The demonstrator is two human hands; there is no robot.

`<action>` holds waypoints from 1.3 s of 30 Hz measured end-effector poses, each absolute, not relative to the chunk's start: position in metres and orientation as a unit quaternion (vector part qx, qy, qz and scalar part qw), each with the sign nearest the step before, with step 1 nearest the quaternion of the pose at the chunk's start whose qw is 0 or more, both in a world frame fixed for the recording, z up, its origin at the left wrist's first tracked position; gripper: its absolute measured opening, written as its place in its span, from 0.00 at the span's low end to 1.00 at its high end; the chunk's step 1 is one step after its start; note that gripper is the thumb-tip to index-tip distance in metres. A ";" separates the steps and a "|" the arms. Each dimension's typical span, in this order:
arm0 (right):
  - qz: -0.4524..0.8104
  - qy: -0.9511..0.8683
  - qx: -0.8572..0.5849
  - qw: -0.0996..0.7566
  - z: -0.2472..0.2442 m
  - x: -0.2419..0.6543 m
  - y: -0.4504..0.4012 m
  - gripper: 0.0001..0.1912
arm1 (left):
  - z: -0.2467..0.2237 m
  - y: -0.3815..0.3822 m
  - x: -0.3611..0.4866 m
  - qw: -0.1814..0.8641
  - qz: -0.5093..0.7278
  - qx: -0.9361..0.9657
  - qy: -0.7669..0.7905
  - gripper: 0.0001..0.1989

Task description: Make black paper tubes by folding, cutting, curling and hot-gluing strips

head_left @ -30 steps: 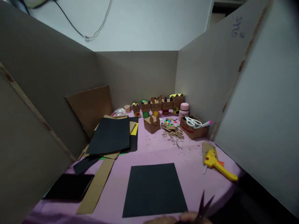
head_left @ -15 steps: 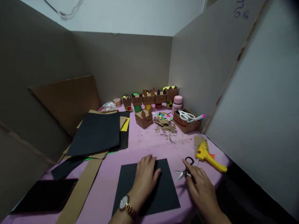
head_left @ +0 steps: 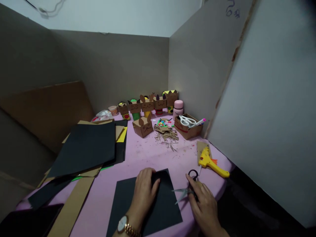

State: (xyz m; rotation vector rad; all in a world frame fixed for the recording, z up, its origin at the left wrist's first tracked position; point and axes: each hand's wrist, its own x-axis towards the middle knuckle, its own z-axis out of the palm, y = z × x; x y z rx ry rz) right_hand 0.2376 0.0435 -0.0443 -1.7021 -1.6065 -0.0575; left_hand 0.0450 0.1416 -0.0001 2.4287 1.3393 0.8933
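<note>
A sheet of black paper (head_left: pixel 163 204) lies at the front of the table, its far edge bent up slightly beside my left hand (head_left: pixel 144 189). That hand grips the far edge, with the fingers curled over it and the thumb on top. A wristwatch (head_left: pixel 122 224) is on the left wrist. My right hand (head_left: pixel 202 202) holds a pair of scissors (head_left: pixel 182 193) with black handles, its fingers at the loops. Their blades are spread and point left, over the paper's right edge.
A yellow glue gun (head_left: pixel 209 163) lies on cardboard at right. Behind are a box (head_left: pixel 189 131) with white scissors, a pink flask (head_left: pixel 178 108), cardboard scraps (head_left: pixel 166 131) and a cardboard animal head (head_left: pixel 143 127). Black sheets (head_left: pixel 86 148) are stacked left, near a cardboard strip (head_left: pixel 74 205).
My left hand has gone from resting on the black paper to curling round its far edge, which bends up. The scissors have moved left to the paper. The view has turned right.
</note>
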 end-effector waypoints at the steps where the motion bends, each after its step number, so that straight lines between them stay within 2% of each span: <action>1: -0.017 -0.630 -0.669 0.394 -0.042 0.238 0.043 0.25 | 0.001 0.143 0.045 0.118 0.312 0.824 0.458 0.06; 5: -0.003 -0.618 -0.682 0.391 -0.029 0.246 0.035 0.25 | 0.003 0.145 0.044 0.140 0.335 0.810 0.461 0.05; 12: -0.046 -0.628 -0.737 0.245 -0.017 0.262 -0.006 0.25 | 0.004 0.145 0.044 0.169 0.360 0.789 0.468 0.07; 19: -0.051 -0.631 -0.751 0.186 -0.013 0.247 -0.024 0.24 | 0.003 0.145 0.044 0.166 0.376 0.787 0.460 0.10; 31: 0.005 -0.672 -0.715 0.193 -0.008 0.232 -0.025 0.22 | 0.003 0.146 0.046 0.157 0.375 0.791 0.457 0.11; 39: 0.038 -0.651 -0.722 0.231 0.005 0.248 -0.031 0.19 | 0.006 0.147 0.045 0.172 0.356 0.797 0.457 0.06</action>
